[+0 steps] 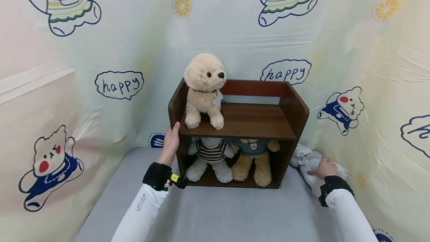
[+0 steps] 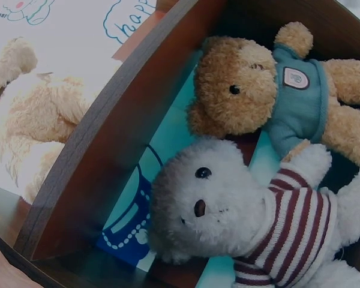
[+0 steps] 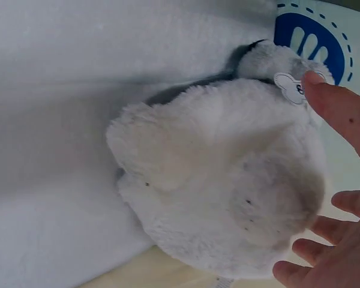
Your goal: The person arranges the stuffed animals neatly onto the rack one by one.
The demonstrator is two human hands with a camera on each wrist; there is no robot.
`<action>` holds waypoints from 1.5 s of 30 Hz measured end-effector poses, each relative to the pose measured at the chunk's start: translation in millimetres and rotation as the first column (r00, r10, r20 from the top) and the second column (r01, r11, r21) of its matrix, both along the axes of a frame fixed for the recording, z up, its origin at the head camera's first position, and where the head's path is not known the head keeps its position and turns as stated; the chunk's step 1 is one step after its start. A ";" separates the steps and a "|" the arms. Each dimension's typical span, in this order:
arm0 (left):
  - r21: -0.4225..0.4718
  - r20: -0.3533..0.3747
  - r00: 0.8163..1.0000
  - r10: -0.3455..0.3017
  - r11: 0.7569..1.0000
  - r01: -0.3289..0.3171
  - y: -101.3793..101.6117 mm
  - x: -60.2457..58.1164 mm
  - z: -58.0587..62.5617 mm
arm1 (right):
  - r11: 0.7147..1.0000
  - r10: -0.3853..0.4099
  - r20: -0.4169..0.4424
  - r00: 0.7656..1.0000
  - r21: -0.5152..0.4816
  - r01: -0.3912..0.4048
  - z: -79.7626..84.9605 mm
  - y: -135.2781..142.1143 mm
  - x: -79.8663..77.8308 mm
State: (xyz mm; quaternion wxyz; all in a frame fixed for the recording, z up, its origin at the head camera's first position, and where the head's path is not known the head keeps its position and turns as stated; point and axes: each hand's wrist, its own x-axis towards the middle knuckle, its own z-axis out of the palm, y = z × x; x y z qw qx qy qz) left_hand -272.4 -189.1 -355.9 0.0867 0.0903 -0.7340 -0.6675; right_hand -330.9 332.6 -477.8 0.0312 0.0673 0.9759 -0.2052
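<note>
A brown wooden shelf (image 1: pixel 238 136) stands on the grey surface. My left hand (image 1: pixel 170 141) holds its left side panel, thumb at the front edge. A cream plush dog (image 1: pixel 203 89) with a tag at its neck sits at the left of the top board. In the lower compartment, a white-grey plush in a striped sweater (image 2: pixel 216 204) sits beside a tan teddy bear in a blue top (image 2: pixel 294 90). To the right of the shelf lies a grey-white plush toy (image 3: pixel 222 168) with a bone-shaped tag. My right hand (image 1: pixel 326 168) is over it, fingers spread along its side, thumb by the tag.
A grey cloth-covered surface (image 1: pixel 235 212) lies under the shelf and toys. Pale printed curtains (image 1: pixel 215 29) with cartoon bears and "happy" lettering enclose the back and both sides. The right curtain is close beside the grey-white plush.
</note>
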 end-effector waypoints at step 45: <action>-0.005 0.023 0.999 0.026 1.000 -0.026 -0.5 -1.7 -1.0 | 0.984 0.121 -0.096 0.988 0.145 -0.106 -17.6 0.9 0.4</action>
